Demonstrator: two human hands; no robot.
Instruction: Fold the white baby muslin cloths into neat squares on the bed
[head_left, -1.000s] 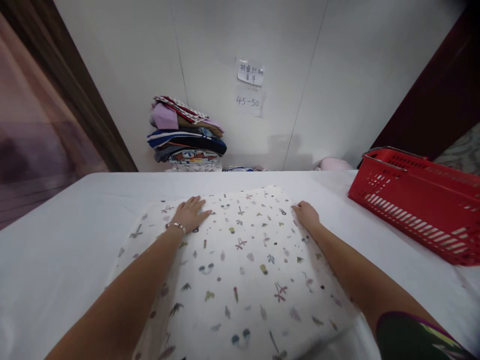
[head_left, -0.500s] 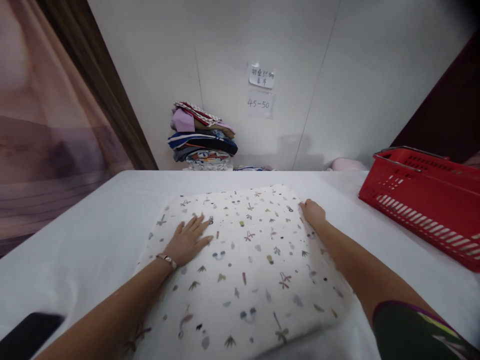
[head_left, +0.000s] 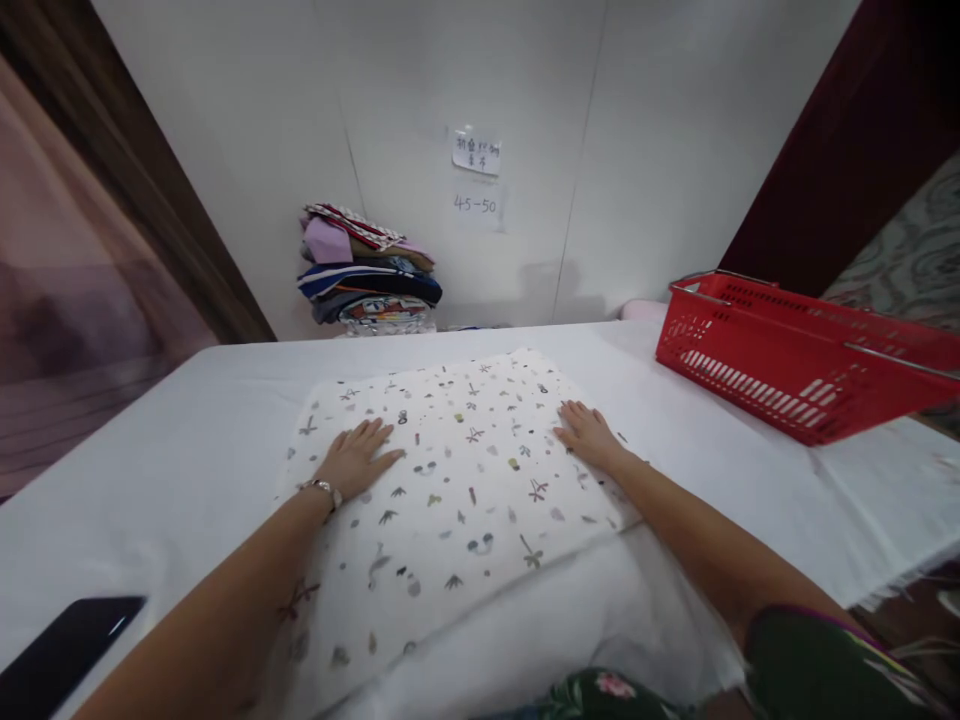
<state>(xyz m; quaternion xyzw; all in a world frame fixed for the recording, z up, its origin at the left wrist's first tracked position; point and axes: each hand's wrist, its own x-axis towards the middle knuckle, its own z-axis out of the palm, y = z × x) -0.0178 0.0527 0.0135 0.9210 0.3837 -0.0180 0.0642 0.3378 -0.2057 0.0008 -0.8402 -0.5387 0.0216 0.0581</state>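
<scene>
A white cloth (head_left: 457,480) with small printed shapes lies spread over the white-covered table in front of me. My left hand (head_left: 354,458) rests flat on its left part, fingers spread, a bracelet at the wrist. On the right part of the cloth, my right hand (head_left: 589,434) also lies open, palm down, close to the right edge. Neither hand grips the fabric. Toward me the cloth's near edge runs slantwise, and its near left part passes behind my left forearm.
A red plastic basket (head_left: 795,360) with metal handles stands at the right of the table. A stack of folded fabrics (head_left: 367,270) is against the wall behind. At the near left lies a dark phone (head_left: 71,650). Handwritten paper signs (head_left: 476,155) hang on the wall.
My right hand has let go of the cloth's right edge and now lies flat on it. My left hand stays flat on the cloth. The view has turned slightly right.
</scene>
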